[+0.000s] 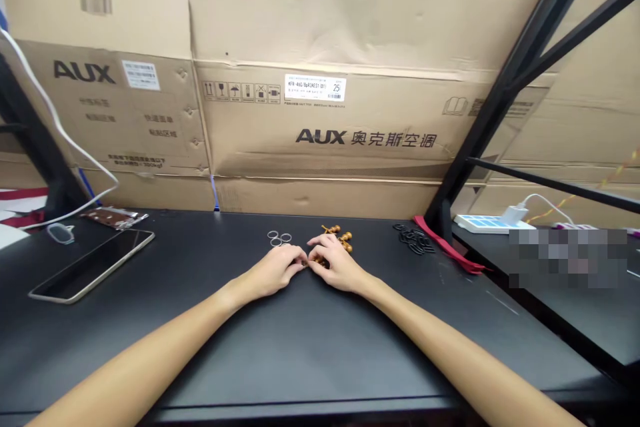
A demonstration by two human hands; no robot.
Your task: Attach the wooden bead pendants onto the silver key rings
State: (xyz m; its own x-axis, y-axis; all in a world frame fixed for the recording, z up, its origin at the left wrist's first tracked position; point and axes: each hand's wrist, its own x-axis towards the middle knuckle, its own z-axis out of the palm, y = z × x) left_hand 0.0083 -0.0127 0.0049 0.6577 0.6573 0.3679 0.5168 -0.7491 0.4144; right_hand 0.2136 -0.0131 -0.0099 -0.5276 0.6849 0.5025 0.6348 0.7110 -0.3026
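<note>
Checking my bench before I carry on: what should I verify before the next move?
1. Left hand and right hand meet at the fingertips: ok.
2. What the fingertips grip: cannot tell, fingers cover it.
3. Brass-coloured fittings lie together beyond the right hand: ok.
4. Small silver rings lie grouped, apart from the hands: ok.
5. Black rings lie heaped, apart from the fittings: ok.
6. Smartphone lies well left of the hands: ok.
</note>
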